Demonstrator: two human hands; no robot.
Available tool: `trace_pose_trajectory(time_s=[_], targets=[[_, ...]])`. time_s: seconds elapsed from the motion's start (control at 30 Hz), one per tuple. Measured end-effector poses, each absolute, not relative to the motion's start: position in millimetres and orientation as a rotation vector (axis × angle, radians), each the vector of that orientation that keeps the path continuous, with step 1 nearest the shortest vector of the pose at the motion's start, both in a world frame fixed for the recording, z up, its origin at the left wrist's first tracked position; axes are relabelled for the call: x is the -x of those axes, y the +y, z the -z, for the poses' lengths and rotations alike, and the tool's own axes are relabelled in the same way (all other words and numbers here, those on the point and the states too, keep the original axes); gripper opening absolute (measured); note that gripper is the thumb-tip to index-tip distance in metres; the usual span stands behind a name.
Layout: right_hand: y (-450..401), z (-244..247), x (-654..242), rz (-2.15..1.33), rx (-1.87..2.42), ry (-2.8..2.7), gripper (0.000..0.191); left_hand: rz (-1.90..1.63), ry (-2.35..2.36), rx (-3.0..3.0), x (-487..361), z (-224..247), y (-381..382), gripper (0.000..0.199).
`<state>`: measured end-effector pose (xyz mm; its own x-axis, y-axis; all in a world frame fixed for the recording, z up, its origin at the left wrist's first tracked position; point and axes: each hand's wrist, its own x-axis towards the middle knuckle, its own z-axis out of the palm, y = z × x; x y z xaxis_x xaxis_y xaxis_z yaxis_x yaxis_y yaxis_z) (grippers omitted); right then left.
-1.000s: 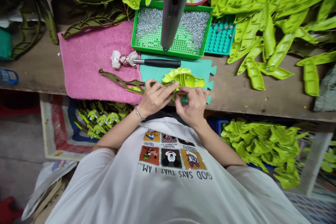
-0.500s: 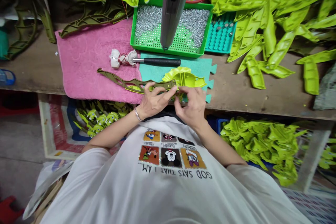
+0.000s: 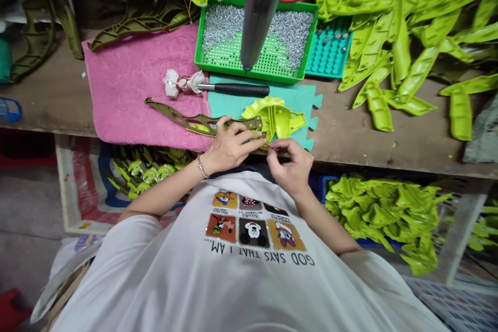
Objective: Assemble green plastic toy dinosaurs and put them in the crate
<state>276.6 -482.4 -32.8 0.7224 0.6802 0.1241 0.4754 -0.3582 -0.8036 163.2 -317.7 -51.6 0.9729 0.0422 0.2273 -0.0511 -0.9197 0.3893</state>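
Observation:
A long, curved olive-green plastic part [image 3: 177, 115] lies across the pink cloth and the teal foam mat, its right end against a bright lime-green plastic shell [image 3: 278, 116]. My left hand [image 3: 233, 146] is draped over the olive part, holding it, fingers stretched toward the joint; its thumb is hidden. Close beside it, my right hand [image 3: 291, 163] is closed in a pinch near the front edge of the mat. Whatever is between those fingertips is too small to make out. Behind both parts lies a hammer [image 3: 241, 89] with a black handle and a cloth-wrapped head.
A green tray [image 3: 252, 77] of small screws stands behind the mat, with a grey powered-tool column [image 3: 259, 21] hanging over it. Next to it sits a teal dimpled tray [image 3: 330, 49]. Lime-green parts [image 3: 412, 36] are heaped at the right. Crates with more parts stand below the bench.
My right hand has drawn back slightly toward me and right, leaving the lime-green shell more exposed. The left hand's fingers have shifted a little nearer me on the olive part.

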Motion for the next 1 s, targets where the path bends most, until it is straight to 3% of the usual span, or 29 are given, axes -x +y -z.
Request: trace_pose_trajectory(time_s=[0.2, 0.37, 0.77, 1.0], targets=[[-484, 38, -279, -0.088, 1.980, -1.086, 0.012, -0.513, -0.186, -2.838, -159, 56, -311, 0.030], [-492, 30, -283, -0.185, 1.952, -1.046, 0.008, -0.646, -0.248, -2.956, -158, 54, -311, 0.029], [-503, 35, -279, -0.197, 2.003, -0.875, 0.008, -0.516, -0.297, -2.982, -154, 53, -310, 0.029], [-498, 37, -279, -0.087, 2.059, -0.965, 0.004, -0.326, -0.208, -2.951, -153, 60, -313, 0.041]])
